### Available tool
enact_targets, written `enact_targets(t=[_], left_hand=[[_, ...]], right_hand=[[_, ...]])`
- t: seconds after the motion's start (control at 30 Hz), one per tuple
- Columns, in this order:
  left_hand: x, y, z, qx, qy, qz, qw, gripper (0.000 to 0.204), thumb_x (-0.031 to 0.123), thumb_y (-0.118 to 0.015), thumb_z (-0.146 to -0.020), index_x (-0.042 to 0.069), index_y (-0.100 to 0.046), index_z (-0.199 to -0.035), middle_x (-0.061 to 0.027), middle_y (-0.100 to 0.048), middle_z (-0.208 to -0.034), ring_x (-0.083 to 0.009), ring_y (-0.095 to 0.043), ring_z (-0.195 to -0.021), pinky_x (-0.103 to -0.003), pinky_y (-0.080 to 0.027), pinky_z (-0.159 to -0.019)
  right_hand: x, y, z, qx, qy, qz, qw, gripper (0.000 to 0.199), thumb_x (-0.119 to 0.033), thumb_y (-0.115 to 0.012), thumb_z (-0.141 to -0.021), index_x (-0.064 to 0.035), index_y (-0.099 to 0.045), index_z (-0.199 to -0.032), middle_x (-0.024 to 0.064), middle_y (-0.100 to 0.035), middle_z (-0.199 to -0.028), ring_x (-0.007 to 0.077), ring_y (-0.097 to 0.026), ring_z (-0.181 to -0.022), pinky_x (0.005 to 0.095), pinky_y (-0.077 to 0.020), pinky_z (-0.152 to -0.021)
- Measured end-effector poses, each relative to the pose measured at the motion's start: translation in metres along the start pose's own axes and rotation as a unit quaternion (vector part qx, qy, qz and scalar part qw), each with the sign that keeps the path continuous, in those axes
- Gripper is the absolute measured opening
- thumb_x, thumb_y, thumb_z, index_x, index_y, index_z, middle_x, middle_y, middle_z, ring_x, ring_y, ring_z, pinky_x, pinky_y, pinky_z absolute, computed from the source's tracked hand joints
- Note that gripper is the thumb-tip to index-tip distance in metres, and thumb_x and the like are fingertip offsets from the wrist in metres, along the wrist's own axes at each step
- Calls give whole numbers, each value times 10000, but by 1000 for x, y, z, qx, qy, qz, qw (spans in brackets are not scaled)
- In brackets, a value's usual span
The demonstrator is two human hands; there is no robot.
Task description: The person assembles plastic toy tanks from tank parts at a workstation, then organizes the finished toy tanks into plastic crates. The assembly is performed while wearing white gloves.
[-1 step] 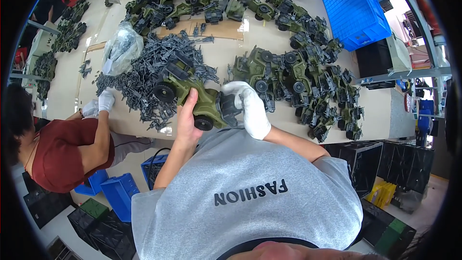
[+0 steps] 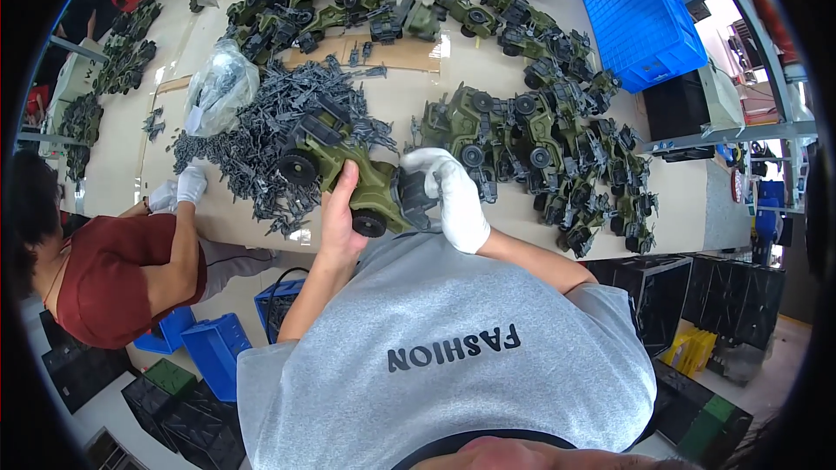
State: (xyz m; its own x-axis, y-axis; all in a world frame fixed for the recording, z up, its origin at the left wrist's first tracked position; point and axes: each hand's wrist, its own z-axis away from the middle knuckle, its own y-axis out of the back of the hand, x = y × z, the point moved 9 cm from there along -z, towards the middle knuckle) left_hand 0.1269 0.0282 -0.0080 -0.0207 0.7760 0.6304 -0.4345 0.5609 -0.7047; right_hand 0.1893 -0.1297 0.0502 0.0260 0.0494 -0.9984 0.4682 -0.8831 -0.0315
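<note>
The green toy vehicle (image 2: 374, 181) is at the near edge of the worktop (image 2: 684, 200), clasped in the grip of your bare left hand (image 2: 338, 216). Your gloved right hand (image 2: 456, 202) curls by its dark end, at three o'clock; whether that grip grasps anything, I cannot tell. Grey parts (image 2: 272, 113) heap at ten o'clock, a blue crate (image 2: 640, 17) at two.
</note>
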Motion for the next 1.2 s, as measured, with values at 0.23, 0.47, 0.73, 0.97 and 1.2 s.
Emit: enact_targets(t=[0.23, 0.47, 0.73, 0.97, 1.2], left_hand=[[1, -9, 10, -51, 7, -74, 996, 381, 204, -648, -988, 43, -555, -1320, -76, -646, -1200, -208, -656, -1059, -376, -549, -903], [-2, -22, 17, -35, 38, -128, 991, 365, 209, -724, -940, 37, -597, -1236, -46, -662, -1105, -142, -646, -968, -298, -530, -835], [-3, -27, 39, -15, -3, -181, 983, 416, 51, -716, -919, 7, -546, -1296, -75, -638, -1225, -173, -629, -1086, -339, -501, -959], [-16, -29, 42, -47, 27, -234, 971, 442, 13, -712, -905, -17, -536, -1310, -101, -637, -1244, -184, -626, -1108, -341, -500, -971], [-95, -67, -48, -78, 168, -216, 959, 498, 340, -697, -951, 26, -569, -1317, -59, -665, -1096, -150, -676, -883, -306, -560, -744]], right_hand=[[22, 1, 16, -10, -68, 0, 998, 487, -365, -291, -1098, -34, -620, -1237, -1, -608, -1046, 89, -442, -807, 238, -403, -827], [43, -9, 30, -116, -388, -369, 836, 746, -608, -293, -1046, -54, -313, -1545, 110, -421, -1536, 217, -425, -1402, 343, -305, -1183], [69, 2, 46, -25, -277, -290, 916, 620, -408, -355, -1083, -84, -211, -1592, 102, -337, -1591, 218, -353, -1447, 380, -286, -1200], [77, 13, 58, -7, -238, -212, 948, 596, -330, -310, -1098, 1, -185, -1577, 115, -304, -1607, 204, -281, -1487, 363, -198, -1235], [47, 74, 34, -10, -128, -150, 980, 691, -553, -466, -1016, -56, -415, -1494, 119, -481, -1454, 236, -466, -1320, 402, -421, -1073]])
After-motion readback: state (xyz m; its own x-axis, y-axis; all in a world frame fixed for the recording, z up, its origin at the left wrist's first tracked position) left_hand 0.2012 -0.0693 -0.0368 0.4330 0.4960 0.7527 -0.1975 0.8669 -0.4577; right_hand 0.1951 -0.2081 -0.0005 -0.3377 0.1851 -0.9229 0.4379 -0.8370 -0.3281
